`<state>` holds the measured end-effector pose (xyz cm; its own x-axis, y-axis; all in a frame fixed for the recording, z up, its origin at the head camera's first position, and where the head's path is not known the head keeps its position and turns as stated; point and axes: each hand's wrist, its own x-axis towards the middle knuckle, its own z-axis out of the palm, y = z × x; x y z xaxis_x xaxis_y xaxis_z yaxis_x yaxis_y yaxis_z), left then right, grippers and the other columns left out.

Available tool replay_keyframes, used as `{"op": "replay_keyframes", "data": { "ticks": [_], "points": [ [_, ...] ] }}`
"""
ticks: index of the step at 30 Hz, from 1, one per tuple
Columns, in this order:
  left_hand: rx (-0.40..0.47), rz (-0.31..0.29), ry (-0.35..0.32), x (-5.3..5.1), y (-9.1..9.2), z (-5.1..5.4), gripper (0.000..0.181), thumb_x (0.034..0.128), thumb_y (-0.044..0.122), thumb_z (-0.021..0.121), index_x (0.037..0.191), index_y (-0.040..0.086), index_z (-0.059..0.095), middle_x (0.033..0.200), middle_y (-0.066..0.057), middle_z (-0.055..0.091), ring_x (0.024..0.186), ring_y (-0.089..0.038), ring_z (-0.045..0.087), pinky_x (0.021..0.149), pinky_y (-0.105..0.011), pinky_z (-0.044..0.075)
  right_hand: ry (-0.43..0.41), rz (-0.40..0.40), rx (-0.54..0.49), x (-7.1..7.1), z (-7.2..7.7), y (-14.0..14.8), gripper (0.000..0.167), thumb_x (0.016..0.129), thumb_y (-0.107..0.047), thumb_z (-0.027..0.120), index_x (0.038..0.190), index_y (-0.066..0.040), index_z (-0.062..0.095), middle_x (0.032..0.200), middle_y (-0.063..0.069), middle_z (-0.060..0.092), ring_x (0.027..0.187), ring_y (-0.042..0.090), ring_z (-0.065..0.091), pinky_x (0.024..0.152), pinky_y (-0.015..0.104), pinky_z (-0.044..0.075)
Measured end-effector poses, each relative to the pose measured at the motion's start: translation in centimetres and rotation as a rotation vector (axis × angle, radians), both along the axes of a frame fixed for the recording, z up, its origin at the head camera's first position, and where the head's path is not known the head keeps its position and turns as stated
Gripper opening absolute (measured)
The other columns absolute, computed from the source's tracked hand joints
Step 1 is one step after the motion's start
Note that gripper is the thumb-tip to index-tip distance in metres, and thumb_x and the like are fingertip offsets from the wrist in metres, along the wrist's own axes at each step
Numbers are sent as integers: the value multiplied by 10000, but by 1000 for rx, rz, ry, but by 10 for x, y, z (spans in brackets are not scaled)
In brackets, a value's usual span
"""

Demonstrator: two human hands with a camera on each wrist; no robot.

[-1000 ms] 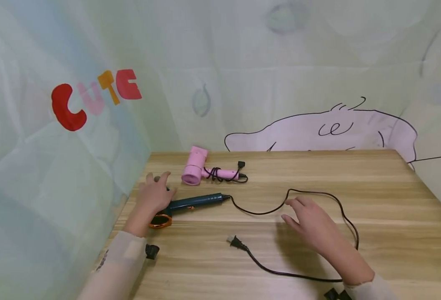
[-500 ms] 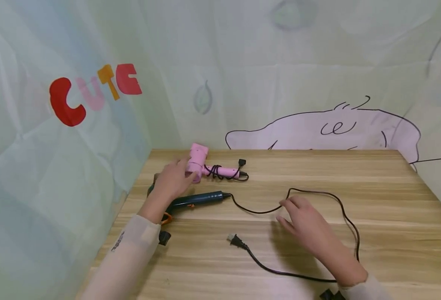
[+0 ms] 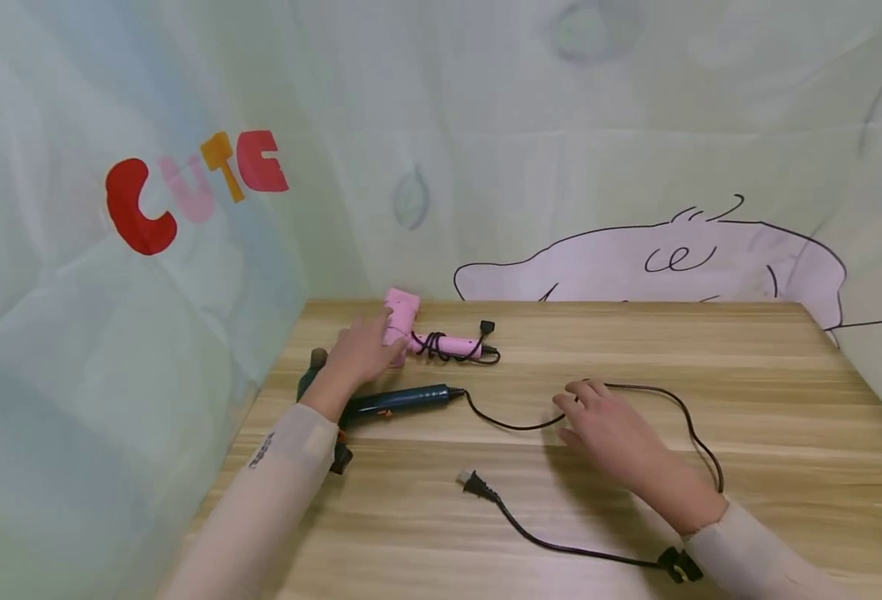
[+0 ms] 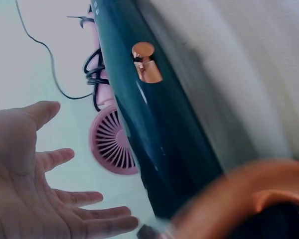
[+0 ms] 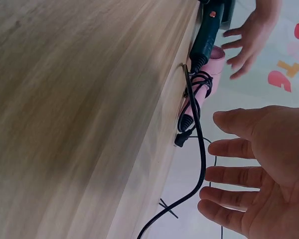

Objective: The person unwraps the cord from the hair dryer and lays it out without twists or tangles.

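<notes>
A pink hair dryer (image 3: 452,346) lies near the table's back edge, its black cord wound round the handle. My left hand (image 3: 362,352) reaches over its head end with fingers spread, hiding part of it; the left wrist view shows nothing in the palm. Under my left wrist lies a dark teal hair dryer (image 3: 403,402) with a copper-coloured ring (image 4: 249,191). Its black cord (image 3: 519,427) loops across the table to a two-pin plug (image 3: 474,483). Above that cord hovers my right hand (image 3: 613,433), fingers loosely extended and holding nothing.
The wood-grain table (image 3: 561,500) meets a printed cloth backdrop (image 3: 561,167) along its back and left side. Coloured letters (image 3: 141,208) and a line-drawn figure decorate the cloth. A small black camera mount (image 3: 679,565) sits by my right wrist.
My left hand has moved right and away from me, from the teal dryer's head to the pink dryer. My right hand has shifted slightly forward. Both dryers stay in place.
</notes>
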<state>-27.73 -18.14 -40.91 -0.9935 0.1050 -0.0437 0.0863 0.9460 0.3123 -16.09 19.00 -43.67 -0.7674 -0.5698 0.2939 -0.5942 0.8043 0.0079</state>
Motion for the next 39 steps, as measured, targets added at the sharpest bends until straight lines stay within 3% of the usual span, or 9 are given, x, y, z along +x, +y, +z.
{"op": "replay_keyframes", "data": {
  "ticks": [4, 9, 11, 15, 21, 26, 31, 35, 39],
  "points": [
    [73, 18, -54, -27, 4, -6, 710, 1033, 460, 467, 1620, 136, 234, 1565, -285, 351, 1387, -492, 356, 1083, -633, 361, 5, -1, 2, 2, -3, -2, 429, 887, -253, 799, 1213, -4, 673, 1222, 198, 638, 1140, 377, 595, 967, 496, 508],
    [167, 21, -101, -49, 5, -11, 711, 1021, 376, 480, 1626, 134, 196, 1530, -320, 384, 1286, -477, 455, 1028, -573, 433, 35, -3, -9, 1, -5, -2, 422, 870, -246, 816, 1196, -12, 684, 1213, 189, 647, 1139, 362, 596, 984, 479, 501],
    [187, 21, -105, -54, 5, -12, 729, 1010, 350, 492, 1629, 130, 178, 1517, -334, 392, 1250, -475, 486, 1011, -556, 447, 54, 4, -18, -1, -5, -2, 422, 865, -242, 820, 1191, -12, 684, 1207, 187, 649, 1135, 359, 596, 985, 476, 499],
    [205, 28, -144, -61, 5, -17, 760, 1016, 349, 496, 1638, 137, 114, 1554, -338, 332, 1328, -488, 440, 1079, -571, 397, 78, 15, -25, -5, -4, -2, 414, 864, -242, 820, 1182, -13, 683, 1193, 184, 653, 1118, 357, 602, 967, 470, 507],
    [235, 27, -157, -58, 1, -21, 745, 1033, 303, 470, 1635, 104, 78, 1578, -332, 291, 1384, -482, 391, 1135, -579, 329, 60, 20, -27, -3, -2, -8, 411, 885, -251, 801, 1195, -11, 678, 1204, 187, 651, 1127, 360, 602, 967, 473, 508],
    [220, 26, -159, -54, -1, -19, 749, 1040, 303, 457, 1633, 88, 52, 1565, -343, 305, 1348, -484, 430, 1105, -567, 370, 58, 21, -37, -1, -2, -9, 424, 874, -252, 812, 1196, -10, 678, 1201, 183, 651, 1127, 353, 598, 979, 467, 500],
    [169, -1, -136, -42, -6, -9, 775, 1053, 359, 449, 1634, 89, 13, 1550, -350, 328, 1308, -482, 466, 1070, -571, 400, 74, 22, -27, -2, -2, -2, 402, 868, -208, 815, 1187, -2, 680, 1183, 181, 651, 1113, 356, 604, 949, 454, 523],
    [37, -25, -66, -14, -16, 2, 741, 1056, 422, 427, 1626, 61, 123, 1568, -318, 325, 1382, -527, 363, 1090, -657, 316, 96, 47, -5, -10, 0, 8, 298, 853, -106, 815, 1114, -9, 708, 1097, 160, 669, 1037, 337, 625, 859, 410, 558],
    [-47, -9, -6, 27, -34, 9, 743, 1038, 484, 488, 1590, 36, 270, 1569, -347, 275, 1434, -567, 208, 1124, -711, 199, 75, 85, -2, -23, 2, 17, 195, 838, -42, 811, 1022, -39, 746, 987, 110, 684, 915, 280, 640, 754, 367, 566]
  ]
}}
